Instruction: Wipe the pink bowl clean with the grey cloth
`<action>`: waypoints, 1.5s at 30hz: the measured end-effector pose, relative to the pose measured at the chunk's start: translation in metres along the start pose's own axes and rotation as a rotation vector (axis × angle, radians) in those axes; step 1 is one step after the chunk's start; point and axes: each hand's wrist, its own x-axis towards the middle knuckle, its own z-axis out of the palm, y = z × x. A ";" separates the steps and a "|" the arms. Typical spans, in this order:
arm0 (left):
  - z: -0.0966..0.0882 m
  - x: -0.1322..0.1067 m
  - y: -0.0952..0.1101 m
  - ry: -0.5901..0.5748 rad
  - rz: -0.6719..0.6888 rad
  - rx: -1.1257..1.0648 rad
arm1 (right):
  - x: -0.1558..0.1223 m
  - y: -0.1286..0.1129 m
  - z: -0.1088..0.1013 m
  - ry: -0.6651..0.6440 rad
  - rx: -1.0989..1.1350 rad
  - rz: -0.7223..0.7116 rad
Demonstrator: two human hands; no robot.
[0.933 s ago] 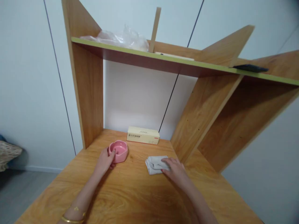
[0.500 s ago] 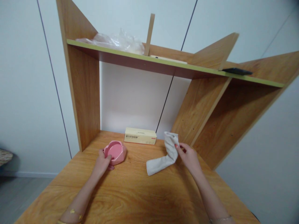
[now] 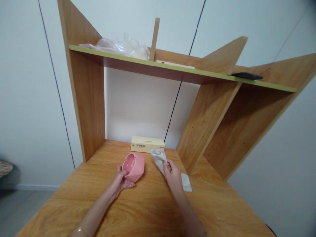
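My left hand (image 3: 121,182) grips a pink faceted ashtray (image 3: 137,168), thumb over the rim and fingers underneath. The ashtray is tilted, its round hollow turned to the left, and it seems to be raised off the desk. Just right of it, my right hand (image 3: 172,174) pinches a light grey folded cloth (image 3: 158,157) between thumb and fingers. The cloth's upper end points toward the ashtray without touching it. Its other end (image 3: 186,182) shows beyond my wrist, near the desktop; the middle is hidden behind my hand.
A long cream box (image 3: 147,144) lies at the back of the wooden desk (image 3: 138,214). Upright panels (image 3: 89,108) carry a shelf (image 3: 138,62) above, holding a clear plastic bag (image 3: 123,47) and a flat black object (image 3: 247,76). A slanting divider (image 3: 209,121) stands at the right.
My left hand has brought the ashtray to the right and tipped it. My right hand has carried the cloth left toward it, and the cloth's loose end now trails to the right.
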 end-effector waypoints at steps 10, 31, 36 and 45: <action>0.007 -0.013 0.017 -0.228 -0.245 -0.427 | -0.024 0.016 0.029 0.045 0.183 0.184; 0.031 -0.009 -0.008 0.067 -0.035 -0.046 | -0.055 -0.024 0.041 -0.225 0.254 -0.135; 0.029 -0.010 -0.006 0.014 -0.037 -0.038 | -0.053 -0.019 0.039 -0.214 0.222 -0.157; 0.029 -0.010 -0.009 0.047 -0.009 -0.054 | -0.051 -0.019 0.038 -0.182 0.239 -0.131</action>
